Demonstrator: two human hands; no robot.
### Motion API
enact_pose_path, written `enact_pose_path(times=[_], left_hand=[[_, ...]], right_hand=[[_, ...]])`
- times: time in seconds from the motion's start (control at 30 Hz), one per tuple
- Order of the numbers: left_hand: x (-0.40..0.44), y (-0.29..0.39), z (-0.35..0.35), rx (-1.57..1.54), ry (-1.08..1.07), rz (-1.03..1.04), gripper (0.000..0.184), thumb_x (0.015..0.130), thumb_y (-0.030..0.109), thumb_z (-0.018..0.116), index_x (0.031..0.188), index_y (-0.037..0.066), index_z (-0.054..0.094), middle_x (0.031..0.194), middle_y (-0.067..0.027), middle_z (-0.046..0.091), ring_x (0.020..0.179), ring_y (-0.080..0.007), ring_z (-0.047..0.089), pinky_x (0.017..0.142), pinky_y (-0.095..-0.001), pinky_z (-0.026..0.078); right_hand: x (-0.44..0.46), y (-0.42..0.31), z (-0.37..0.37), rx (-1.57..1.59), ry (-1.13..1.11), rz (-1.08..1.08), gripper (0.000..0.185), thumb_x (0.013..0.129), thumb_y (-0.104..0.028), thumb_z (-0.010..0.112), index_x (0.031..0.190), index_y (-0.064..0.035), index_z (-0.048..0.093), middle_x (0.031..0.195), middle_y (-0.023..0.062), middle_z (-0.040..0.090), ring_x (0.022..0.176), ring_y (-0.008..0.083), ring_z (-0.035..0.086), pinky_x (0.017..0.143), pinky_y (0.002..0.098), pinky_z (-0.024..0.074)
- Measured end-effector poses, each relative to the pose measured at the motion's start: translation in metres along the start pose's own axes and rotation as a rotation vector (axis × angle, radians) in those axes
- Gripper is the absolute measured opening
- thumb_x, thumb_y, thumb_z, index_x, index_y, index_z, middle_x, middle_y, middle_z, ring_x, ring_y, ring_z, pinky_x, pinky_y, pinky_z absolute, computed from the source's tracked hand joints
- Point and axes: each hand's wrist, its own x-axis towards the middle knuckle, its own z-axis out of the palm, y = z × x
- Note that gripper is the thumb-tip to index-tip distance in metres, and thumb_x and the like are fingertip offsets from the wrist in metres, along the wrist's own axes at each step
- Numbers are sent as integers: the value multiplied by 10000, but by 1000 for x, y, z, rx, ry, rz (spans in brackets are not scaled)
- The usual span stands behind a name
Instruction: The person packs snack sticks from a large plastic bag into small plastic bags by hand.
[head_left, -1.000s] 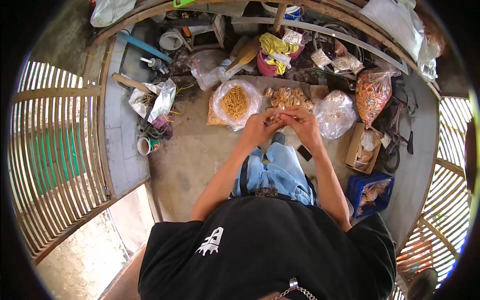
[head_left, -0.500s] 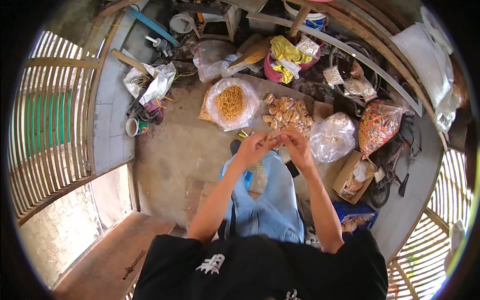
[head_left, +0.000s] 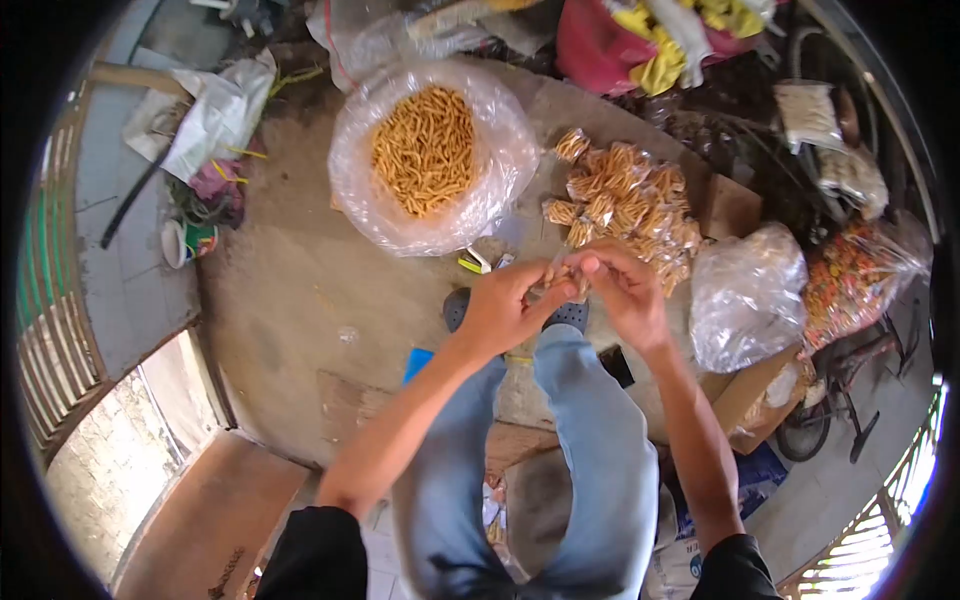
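Note:
My left hand and my right hand meet in front of my knees, their fingers pinched around a small clear bag of snack sticks. Fingers cover most of that bag. Just beyond them is a pile of similar filled snack bags on the floor. To its left stands a large open plastic bag whose rim is folded out, holding loose golden-brown snack sticks. A yellow-green and white stapler-like tool lies near my left hand.
A bulging clear plastic bag sits to the right, beside a cardboard box and a bag of colourful packets. A dark flat object lies by my leg. A pink bag with yellow plastic is at the back.
The head view has shifted forward and closer, so the snack bags appear larger. Both hands stay together on the small bag, with their fingers slightly repositioned.

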Motion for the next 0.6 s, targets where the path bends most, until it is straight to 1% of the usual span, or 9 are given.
enact_pose_path(times=[0.07, 0.13, 0.17, 0.23, 0.27, 0.33, 0.47, 0.5, 0.6], left_hand=[[29, -51, 7, -17, 2, 68, 249, 840, 275, 719, 908, 45, 653, 668, -47, 601, 537, -102, 537, 506, -280, 445], [62, -87, 6, 85, -13, 201, 307, 816, 341, 717, 907, 57, 647, 722, -115, 623, 552, -240, 571, 514, -345, 446], [77, -103, 6, 83, -9, 197, 307, 816, 341, 717, 907, 57, 647, 722, -115, 623, 552, -240, 571, 514, -345, 446], [100, -125, 3, 84, 38, 368, 369, 798, 361, 730, 888, 28, 598, 720, -136, 613, 585, -259, 576, 548, -349, 452], [113, -130, 0, 91, 54, 382, 369, 798, 361, 730, 888, 28, 598, 720, -136, 613, 585, -259, 576, 548, -349, 452], [124, -141, -10, 69, -59, 231, 278, 809, 211, 749, 980, 43, 609, 788, -34, 631, 719, -86, 577, 663, -259, 464], [131, -162, -20, 23, -79, 151, 283, 823, 194, 746, 1015, 35, 611, 854, -14, 635, 789, -75, 596, 717, -250, 486], [131, -162, -4, 40, -73, 116, 297, 833, 187, 740, 1046, 31, 605, 880, -16, 638, 817, -79, 606, 748, -248, 497], [123, -164, -24, -114, -69, 73, 328, 839, 172, 734, 1096, 30, 589, 913, -18, 640, 828, -78, 607, 751, -246, 503]], right_hand=[[31, 52, -2, 2, -81, -98, 157, 933, -124, 591, 988, 2, 667, 917, 75, 629, 841, 152, 571, 742, 288, 460], [72, 72, -8, -9, -112, -123, 160, 935, -122, 592, 996, 5, 668, 913, 71, 629, 843, 142, 570, 739, 278, 459], [89, 80, -10, -22, -137, -154, 162, 936, -120, 592, 1003, 7, 668, 910, 66, 629, 846, 133, 570, 736, 268, 458], [117, 96, -12, 36, -173, -163, 165, 939, -118, 590, 1007, 11, 668, 906, 58, 626, 847, 122, 567, 734, 259, 456], [134, 102, -15, 93, -202, -183, 168, 943, -116, 587, 1011, 14, 668, 903, 50, 624, 848, 111, 565, 733, 251, 454], [153, 116, -7, 48, -225, -209, 173, 947, -121, 585, 1010, 19, 666, 907, 41, 624, 823, 96, 563, 715, 247, 459], [194, 138, 2, -65, -255, -327, 189, 931, -150, 619, 1014, 11, 673, 889, 25, 645, 781, 64, 562, 667, 228, 460], [190, 145, -10, -56, -263, -342, 196, 927, -162, 626, 1017, 5, 677, 880, 22, 657, 787, 58, 565, 676, 222, 460], [175, 137, 15, -79, -289, -288, 210, 922, -189, 635, 1025, -14, 687, 872, 20, 687, 805, 55, 576, 707, 224, 470]])
